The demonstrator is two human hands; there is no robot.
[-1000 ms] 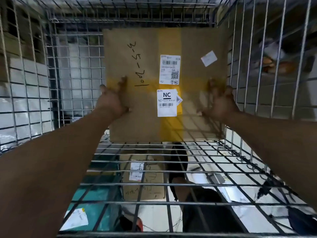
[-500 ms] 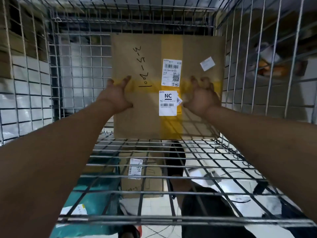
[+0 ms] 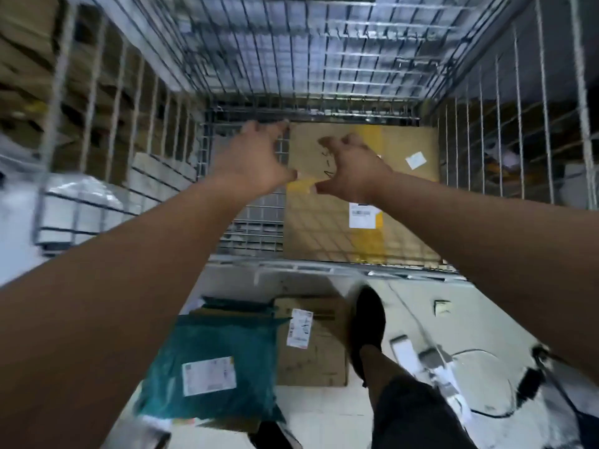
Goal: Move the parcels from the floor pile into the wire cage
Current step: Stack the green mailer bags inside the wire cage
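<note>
Your left hand and right hand hover empty, fingers loosely spread, before the cardboard box standing inside the wire cage at one o'clock, while a teal mailer lies on the floor at seven.

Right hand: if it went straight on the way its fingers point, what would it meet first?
Most likely the cardboard box in the wire cage: the right hand shows over its face, holding nothing. Depth is unclear, so the gap cannot be judged.
</note>
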